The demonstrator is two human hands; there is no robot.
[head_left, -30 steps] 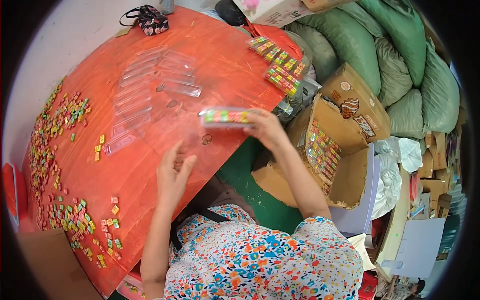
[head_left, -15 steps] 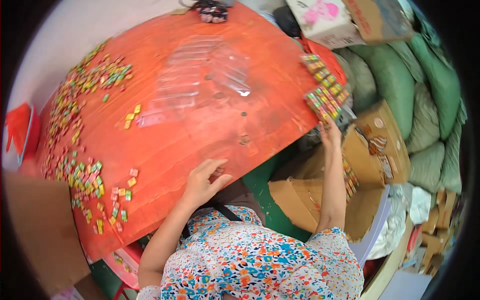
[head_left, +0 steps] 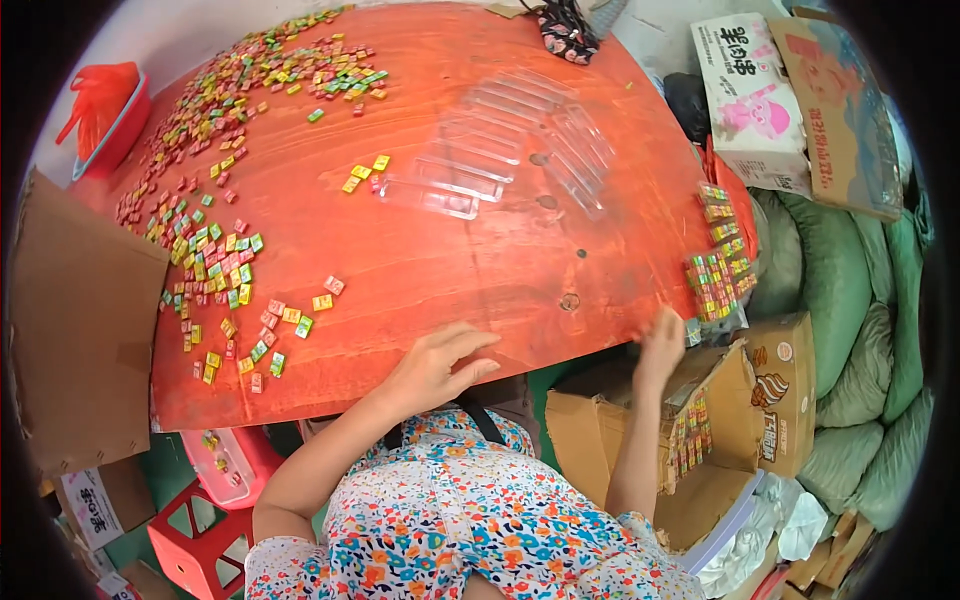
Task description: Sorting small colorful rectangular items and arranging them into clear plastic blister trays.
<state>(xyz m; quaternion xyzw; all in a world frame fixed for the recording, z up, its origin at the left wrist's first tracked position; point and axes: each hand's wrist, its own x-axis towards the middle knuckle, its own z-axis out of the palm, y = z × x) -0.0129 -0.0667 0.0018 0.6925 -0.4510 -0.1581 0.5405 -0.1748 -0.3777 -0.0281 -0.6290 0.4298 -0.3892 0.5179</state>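
Observation:
My left hand is over the near edge of the red table, thumb and fingers apart, with nothing in it. At the table's right near edge is my right hand, blurred; its fingers look bent and I cannot make out anything in them. Just beyond it, filled strips of small wrapped candies lie side by side on the table's right edge. Clear plastic trays with long narrow shapes lie in the middle. Loose candies in red, yellow and green spread over the left side.
A cardboard box with packed candy strips stands below my right hand. Green sacks and more cartons fill the right. A cardboard panel, a pink basin and a red stool are at left.
My right hand has drawn back from the candy strips toward the table's near edge. My left hand stays open near the edge. The view has shifted, showing more on the left.

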